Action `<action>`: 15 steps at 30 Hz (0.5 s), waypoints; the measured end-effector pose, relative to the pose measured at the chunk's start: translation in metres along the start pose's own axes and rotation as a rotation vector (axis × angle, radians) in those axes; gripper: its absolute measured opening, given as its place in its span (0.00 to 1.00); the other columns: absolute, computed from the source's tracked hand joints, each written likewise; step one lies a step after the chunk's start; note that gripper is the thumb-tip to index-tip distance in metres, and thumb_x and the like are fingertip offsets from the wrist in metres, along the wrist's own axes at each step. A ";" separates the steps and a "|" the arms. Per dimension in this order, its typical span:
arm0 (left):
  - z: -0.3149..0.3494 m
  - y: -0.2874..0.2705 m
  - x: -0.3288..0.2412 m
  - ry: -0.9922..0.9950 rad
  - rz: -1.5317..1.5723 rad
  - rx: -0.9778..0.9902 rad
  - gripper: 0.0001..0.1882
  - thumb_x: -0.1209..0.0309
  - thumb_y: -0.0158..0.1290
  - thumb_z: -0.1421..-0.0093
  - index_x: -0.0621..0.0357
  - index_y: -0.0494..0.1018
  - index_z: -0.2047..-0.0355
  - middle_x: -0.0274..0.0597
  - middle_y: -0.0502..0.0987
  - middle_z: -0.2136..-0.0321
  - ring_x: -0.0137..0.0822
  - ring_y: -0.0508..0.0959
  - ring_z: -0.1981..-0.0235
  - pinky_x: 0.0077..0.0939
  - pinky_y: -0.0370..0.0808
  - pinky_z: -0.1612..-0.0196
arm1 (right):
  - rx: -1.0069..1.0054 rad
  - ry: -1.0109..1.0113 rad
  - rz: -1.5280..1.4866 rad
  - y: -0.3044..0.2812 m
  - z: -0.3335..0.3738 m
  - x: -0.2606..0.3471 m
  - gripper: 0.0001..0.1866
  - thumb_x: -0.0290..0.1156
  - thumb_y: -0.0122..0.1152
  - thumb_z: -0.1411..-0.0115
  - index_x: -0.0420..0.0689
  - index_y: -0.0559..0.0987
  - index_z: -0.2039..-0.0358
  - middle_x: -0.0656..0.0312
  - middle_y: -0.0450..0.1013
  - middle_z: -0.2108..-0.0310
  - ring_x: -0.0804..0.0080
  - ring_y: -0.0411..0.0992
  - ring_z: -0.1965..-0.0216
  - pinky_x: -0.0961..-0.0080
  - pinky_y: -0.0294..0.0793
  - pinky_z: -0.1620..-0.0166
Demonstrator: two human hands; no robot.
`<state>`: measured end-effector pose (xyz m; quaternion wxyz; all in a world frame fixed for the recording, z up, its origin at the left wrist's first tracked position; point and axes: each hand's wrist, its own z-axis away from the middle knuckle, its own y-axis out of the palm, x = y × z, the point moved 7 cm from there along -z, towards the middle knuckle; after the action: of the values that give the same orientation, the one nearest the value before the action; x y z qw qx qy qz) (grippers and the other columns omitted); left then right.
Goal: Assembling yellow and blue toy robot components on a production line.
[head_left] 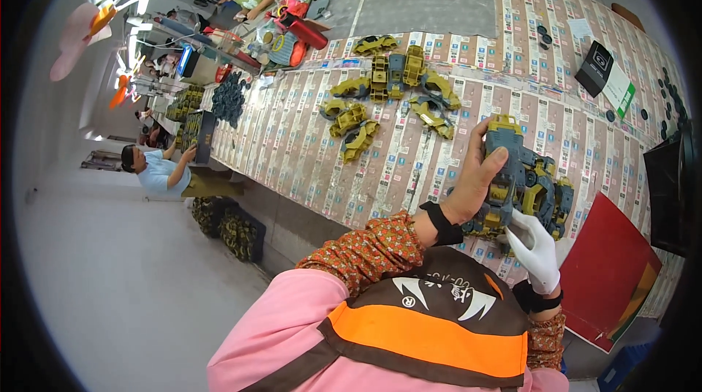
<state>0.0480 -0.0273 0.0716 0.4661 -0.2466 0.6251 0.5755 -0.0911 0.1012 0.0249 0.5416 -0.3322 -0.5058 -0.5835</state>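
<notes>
Grey-and-yellow plastic assembly [510,152], and your left hand [472,183] is clamped on it! Your white-gloved right hand [540,254] comes in at its near end, gripping or just touching, can't tell. Matching parts [378,79] lie on the counter [285,151] beyond your left hand; a red board [603,268] sits right of your right.

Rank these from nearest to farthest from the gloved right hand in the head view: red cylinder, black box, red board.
1. Red board: just right of the gloved right hand.
2. Black box: toward the upper right.
3. Red cylinder: far off, upper left.
</notes>
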 end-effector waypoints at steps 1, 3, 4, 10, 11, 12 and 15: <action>0.001 -0.001 0.006 -0.062 0.006 0.008 0.42 0.52 0.58 0.35 0.53 0.50 0.29 0.42 0.66 0.43 0.31 0.69 0.44 0.28 0.68 0.39 | 0.014 -0.012 -0.037 0.004 0.002 -0.002 0.24 0.18 0.59 0.33 0.32 0.69 0.37 0.55 0.73 0.42 0.72 0.72 0.42 0.74 0.71 0.40; 0.003 -0.007 0.013 -0.129 0.019 0.013 0.42 0.51 0.58 0.35 0.53 0.50 0.30 0.41 0.67 0.44 0.31 0.70 0.45 0.29 0.69 0.40 | 0.054 0.076 0.051 0.006 0.006 -0.002 0.24 0.20 0.60 0.33 0.32 0.69 0.37 0.55 0.73 0.42 0.73 0.72 0.42 0.75 0.70 0.39; 0.004 -0.012 0.020 -0.247 0.041 0.005 0.41 0.50 0.57 0.35 0.53 0.52 0.30 0.41 0.68 0.45 0.31 0.71 0.46 0.29 0.71 0.42 | 0.076 0.161 0.133 0.007 0.010 -0.003 0.25 0.21 0.61 0.33 0.32 0.70 0.37 0.55 0.74 0.42 0.74 0.71 0.42 0.76 0.70 0.39; 0.013 -0.021 0.025 -0.461 0.041 0.054 0.34 0.45 0.54 0.35 0.52 0.60 0.38 0.40 0.73 0.52 0.30 0.78 0.55 0.29 0.80 0.54 | 0.387 0.002 0.185 0.012 0.012 0.012 0.28 0.29 0.54 0.29 0.33 0.64 0.32 0.52 0.67 0.34 0.67 0.67 0.35 0.72 0.66 0.34; 0.012 -0.022 0.023 -0.475 0.041 0.062 0.34 0.45 0.54 0.35 0.51 0.61 0.38 0.40 0.73 0.52 0.30 0.78 0.55 0.29 0.80 0.54 | 0.380 0.148 -0.021 0.016 0.012 0.008 0.28 0.30 0.53 0.29 0.33 0.64 0.32 0.51 0.66 0.34 0.66 0.66 0.35 0.71 0.68 0.36; 0.012 -0.022 0.022 -0.489 0.040 0.069 0.33 0.45 0.54 0.35 0.51 0.62 0.39 0.39 0.74 0.53 0.30 0.79 0.55 0.29 0.81 0.54 | 0.367 0.288 -0.230 0.021 0.013 0.004 0.28 0.30 0.53 0.29 0.33 0.63 0.32 0.51 0.66 0.34 0.66 0.66 0.35 0.71 0.70 0.37; 0.016 -0.016 0.023 -0.588 0.117 0.113 0.32 0.44 0.53 0.34 0.50 0.62 0.39 0.38 0.75 0.53 0.30 0.79 0.55 0.30 0.81 0.53 | 0.463 0.326 -0.483 0.023 0.018 -0.001 0.31 0.29 0.50 0.28 0.37 0.56 0.28 0.49 0.60 0.31 0.58 0.66 0.34 0.64 0.73 0.38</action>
<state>0.0560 -0.0103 0.0451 0.6062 -0.0065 0.5075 0.6123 -0.0711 0.1210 0.0339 0.5225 0.0257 -0.5953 -0.6099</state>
